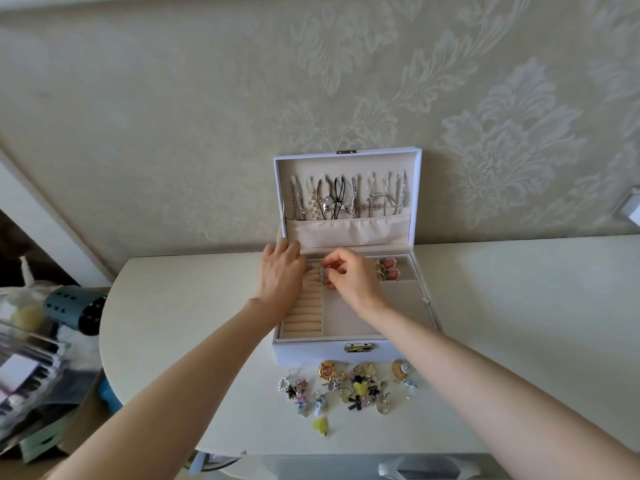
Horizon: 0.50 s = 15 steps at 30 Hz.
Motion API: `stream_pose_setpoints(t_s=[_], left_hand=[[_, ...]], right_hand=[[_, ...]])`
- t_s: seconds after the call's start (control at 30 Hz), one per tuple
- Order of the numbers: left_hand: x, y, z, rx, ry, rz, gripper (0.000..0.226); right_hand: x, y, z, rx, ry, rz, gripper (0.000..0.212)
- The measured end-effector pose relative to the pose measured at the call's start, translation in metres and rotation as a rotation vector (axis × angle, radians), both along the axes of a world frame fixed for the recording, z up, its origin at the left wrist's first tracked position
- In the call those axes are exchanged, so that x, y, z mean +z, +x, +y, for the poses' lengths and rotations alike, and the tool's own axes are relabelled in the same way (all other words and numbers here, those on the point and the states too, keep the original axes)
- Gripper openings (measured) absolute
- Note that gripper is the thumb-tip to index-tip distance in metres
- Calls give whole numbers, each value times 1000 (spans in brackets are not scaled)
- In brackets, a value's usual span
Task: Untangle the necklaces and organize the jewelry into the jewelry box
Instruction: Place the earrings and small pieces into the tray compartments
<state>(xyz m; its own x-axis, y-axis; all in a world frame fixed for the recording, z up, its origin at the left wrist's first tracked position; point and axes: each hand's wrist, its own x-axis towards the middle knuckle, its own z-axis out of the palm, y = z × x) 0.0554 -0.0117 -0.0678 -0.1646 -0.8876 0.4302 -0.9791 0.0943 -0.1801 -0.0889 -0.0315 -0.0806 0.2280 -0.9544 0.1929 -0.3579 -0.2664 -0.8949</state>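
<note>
A white jewelry box (311, 353) stands open on the table against the wall. Several necklaces (346, 199) hang inside its raised lid above a fabric pocket. My right hand (353, 278) pinches a small silver ring (323, 271) over the far end of the beige ring rolls (304, 313). My left hand (280, 271) rests with straight fingers on the box's far left edge, beside the rolls. Pink earrings (389, 268) lie in a back right compartment. A pile of loose colourful jewelry (353, 389) lies on the table in front of the box.
The white table (519, 306) has a rounded left edge. Left of it, lower down, sit a dark teal dotted object (76, 304) and clear cases with clutter (31, 368). Patterned wallpaper rises behind the box.
</note>
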Motion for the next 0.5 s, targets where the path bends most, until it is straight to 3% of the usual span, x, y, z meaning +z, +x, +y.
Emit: stream_pose_setpoints(t_s=[0.07, 0.27, 0.4, 0.5], left_hand=[[-4, 2, 3, 11, 9, 6, 24], [-12, 7, 8, -11, -104, 251, 12], [-16, 11, 9, -70, -142, 282, 37], [-18, 12, 8, -75, -138, 256, 41]], right_hand=[[2, 1, 0, 0, -15, 14, 21], [8, 8, -5, 9, -77, 86, 25], [7, 13, -7, -14, -77, 74, 23], [7, 15, -6, -32, -118, 115, 20]])
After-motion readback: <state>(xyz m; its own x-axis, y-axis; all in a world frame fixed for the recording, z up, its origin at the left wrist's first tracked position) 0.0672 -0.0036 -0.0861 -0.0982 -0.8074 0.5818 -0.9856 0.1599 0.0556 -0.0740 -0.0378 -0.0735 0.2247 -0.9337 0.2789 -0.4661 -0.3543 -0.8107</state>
